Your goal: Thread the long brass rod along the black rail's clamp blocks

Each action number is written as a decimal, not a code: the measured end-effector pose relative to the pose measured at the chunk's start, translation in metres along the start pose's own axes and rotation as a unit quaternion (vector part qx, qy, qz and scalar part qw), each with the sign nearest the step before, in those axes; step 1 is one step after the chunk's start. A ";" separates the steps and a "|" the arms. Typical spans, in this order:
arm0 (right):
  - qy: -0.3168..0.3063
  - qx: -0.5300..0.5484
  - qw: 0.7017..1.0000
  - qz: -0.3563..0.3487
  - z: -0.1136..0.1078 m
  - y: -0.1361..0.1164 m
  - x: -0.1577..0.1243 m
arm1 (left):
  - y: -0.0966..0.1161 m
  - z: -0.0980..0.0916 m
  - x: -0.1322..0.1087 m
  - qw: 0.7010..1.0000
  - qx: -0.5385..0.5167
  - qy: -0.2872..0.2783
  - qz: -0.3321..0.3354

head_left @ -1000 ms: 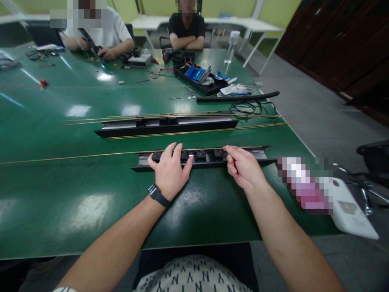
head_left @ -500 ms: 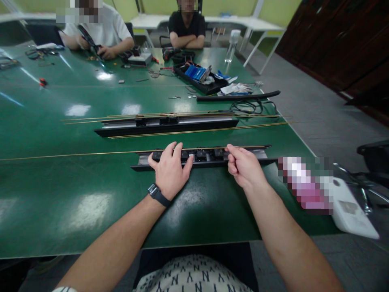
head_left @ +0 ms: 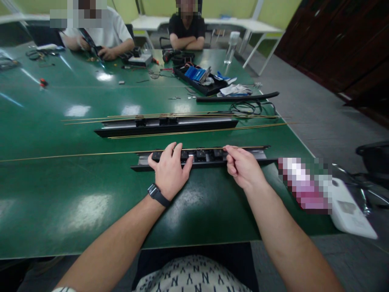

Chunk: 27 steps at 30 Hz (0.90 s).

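A long black track (head_left: 252,156) with several small black blocks in its channel lies across the green table (head_left: 75,202) in front of me. My left hand (head_left: 170,172), a dark watch on its wrist, rests flat on the track with fingers spread over the blocks. My right hand (head_left: 243,166) is closed in a pinch on a thin brass rod (head_left: 75,155) that runs along the track's far edge and far out to the left.
A second black track (head_left: 165,125) with more brass rods (head_left: 197,132) lies further back. Beyond are a black tray of parts (head_left: 200,79), a black strip (head_left: 237,97), coiled cable (head_left: 249,107) and a bottle (head_left: 231,46). Two people sit at the far side. A white device (head_left: 349,211) lies right.
My right hand has edged slightly to the left along the track; my left hand stays where it was.
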State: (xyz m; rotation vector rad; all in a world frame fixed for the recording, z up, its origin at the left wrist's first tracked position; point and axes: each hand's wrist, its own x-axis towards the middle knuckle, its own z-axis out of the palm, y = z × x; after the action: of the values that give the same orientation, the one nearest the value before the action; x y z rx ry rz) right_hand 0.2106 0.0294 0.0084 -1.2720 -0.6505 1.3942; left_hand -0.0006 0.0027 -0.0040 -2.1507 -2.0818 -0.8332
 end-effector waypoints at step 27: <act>-0.003 -0.008 1.000 -0.008 0.000 0.002 0.001 | 0.000 0.001 0.000 1.000 0.002 -0.008 -0.005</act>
State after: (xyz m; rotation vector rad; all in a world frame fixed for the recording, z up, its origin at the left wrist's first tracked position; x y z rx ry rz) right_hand 0.2099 0.0302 0.0067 -1.2727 -0.6755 1.3841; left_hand -0.0007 0.0034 -0.0045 -2.1550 -2.1015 -0.8141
